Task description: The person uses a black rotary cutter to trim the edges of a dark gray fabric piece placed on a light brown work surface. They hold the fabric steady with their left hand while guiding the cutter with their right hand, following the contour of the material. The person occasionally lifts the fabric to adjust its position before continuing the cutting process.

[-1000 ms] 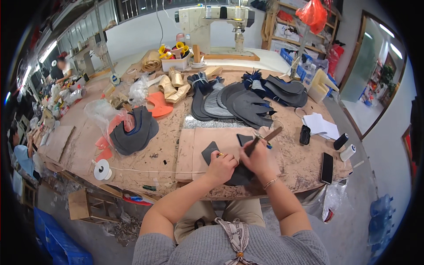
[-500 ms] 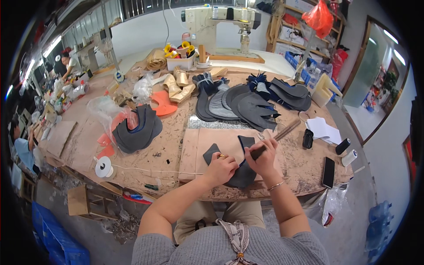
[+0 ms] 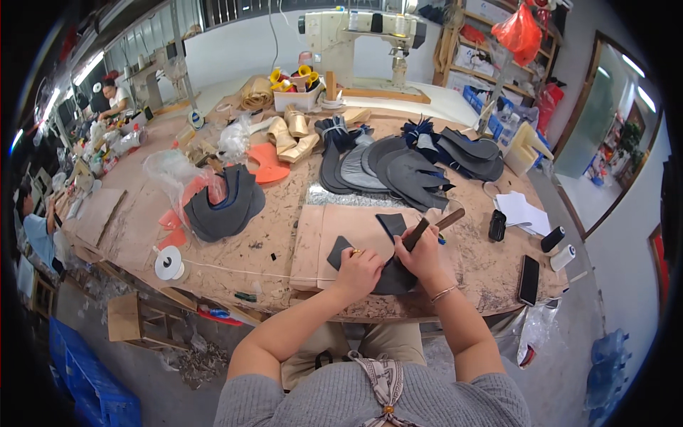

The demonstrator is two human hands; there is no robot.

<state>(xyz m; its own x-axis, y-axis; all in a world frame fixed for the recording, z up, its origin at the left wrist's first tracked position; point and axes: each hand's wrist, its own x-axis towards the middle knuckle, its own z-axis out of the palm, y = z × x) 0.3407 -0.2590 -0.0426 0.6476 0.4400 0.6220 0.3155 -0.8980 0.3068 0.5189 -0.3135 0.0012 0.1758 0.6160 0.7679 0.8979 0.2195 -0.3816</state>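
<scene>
A dark grey curved shoe-upper piece (image 3: 395,282) with blue edging lies on the pale board (image 3: 313,245) in front of me, its arms partly under my hands. My left hand (image 3: 359,272), fingers bent and drawn together, grips the piece at its left arm. Closed round a dark brown, stick-like tool (image 3: 417,233) is my right hand (image 3: 425,257), over the right arm of the piece; the tool's lower end is hidden. Just behind that hand, a brown wooden handle (image 3: 452,218) points up and right; its other end is hidden.
Stacked dark grey pieces (image 3: 391,164) lie beyond the board, with another stack (image 3: 226,203) to the left. A thread spool (image 3: 169,263) sits near the front left edge. A phone (image 3: 528,280), black case (image 3: 497,225) and papers (image 3: 523,212) lie right; a sewing machine (image 3: 356,43) stands behind.
The dark tool in my right hand has tipped more upright, its upper end rising. My left hand stays nearly in place on the piece. The whole view has shifted slightly.
</scene>
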